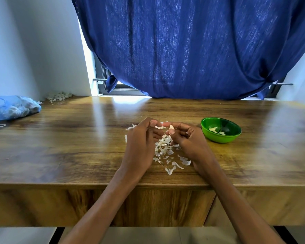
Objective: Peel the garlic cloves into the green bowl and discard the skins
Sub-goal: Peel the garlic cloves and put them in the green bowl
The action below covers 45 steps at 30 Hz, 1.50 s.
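Pale garlic clove (171, 127): I see one pinched between the thumb and forefinger of my right hand (188, 138), held above the wooden table (77, 138). My left hand (141, 141) is curled just beside it, its fingertips pinching at the clove's skin. Under both hands lies one loose heap of skins (165, 150), too many flakes for me to count. Right of my hands stands one green bowl (221, 130) with about three peeled cloves (216, 130) in it. At the far left I make out one blue mesh bag (12, 108) and a second pile of skins (59, 96).
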Each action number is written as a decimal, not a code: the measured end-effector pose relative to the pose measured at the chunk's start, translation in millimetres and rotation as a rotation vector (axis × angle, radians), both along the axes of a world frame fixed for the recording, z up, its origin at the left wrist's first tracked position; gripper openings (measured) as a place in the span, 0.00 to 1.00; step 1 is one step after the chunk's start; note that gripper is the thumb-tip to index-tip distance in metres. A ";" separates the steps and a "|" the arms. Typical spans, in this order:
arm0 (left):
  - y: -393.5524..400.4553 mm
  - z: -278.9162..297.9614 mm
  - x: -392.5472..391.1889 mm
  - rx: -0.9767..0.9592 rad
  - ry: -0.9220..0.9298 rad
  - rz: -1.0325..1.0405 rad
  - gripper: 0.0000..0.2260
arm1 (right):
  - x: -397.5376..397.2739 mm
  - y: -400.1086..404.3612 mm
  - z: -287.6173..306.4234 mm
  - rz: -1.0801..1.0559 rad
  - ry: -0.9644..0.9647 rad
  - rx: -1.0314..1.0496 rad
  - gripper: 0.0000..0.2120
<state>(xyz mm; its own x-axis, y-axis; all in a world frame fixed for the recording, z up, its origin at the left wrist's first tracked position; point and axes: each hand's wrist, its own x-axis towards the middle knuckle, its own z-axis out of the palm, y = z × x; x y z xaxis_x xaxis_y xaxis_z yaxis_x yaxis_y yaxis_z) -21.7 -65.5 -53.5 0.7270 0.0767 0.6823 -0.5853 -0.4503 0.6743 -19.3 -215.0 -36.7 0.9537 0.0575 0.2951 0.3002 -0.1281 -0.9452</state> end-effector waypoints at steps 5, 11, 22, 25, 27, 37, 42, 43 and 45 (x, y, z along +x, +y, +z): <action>2.1 4.1 -2.4 0.057 0.014 0.006 0.07 | 0.0 -0.5 -0.2 0.033 0.014 -0.004 0.09; 2.3 6.7 -4.4 0.012 0.023 0.034 0.17 | -0.2 -0.3 1.4 0.115 0.052 0.013 0.10; 1.5 6.3 -8.6 0.083 -0.152 0.181 0.10 | -1.1 0.2 2.4 0.055 0.031 0.055 0.10; 2.4 8.3 -10.8 0.102 -0.188 0.221 0.07 | 0.1 -0.7 1.3 0.041 0.046 0.051 0.12; 1.5 9.3 -12.2 0.133 -0.170 0.213 0.08 | 0.5 -0.9 0.2 0.033 0.037 0.042 0.14; 4.2 3.2 -8.1 0.182 -0.047 0.176 0.19 | 1.4 -1.9 -3.2 -0.084 -0.108 -0.036 0.17; -0.2 6.5 -8.6 0.086 -0.121 0.152 0.10 | 0.9 -1.5 -2.8 -0.065 -0.105 -0.027 0.15; -0.8 6.8 -9.5 0.065 -0.116 0.141 0.13 | 1.0 -1.6 -2.9 -0.063 -0.104 -0.030 0.15; 0.8 6.8 -8.3 0.080 -0.113 0.146 0.12 | 2.0 -2.0 -3.5 -0.072 -0.102 -0.031 0.15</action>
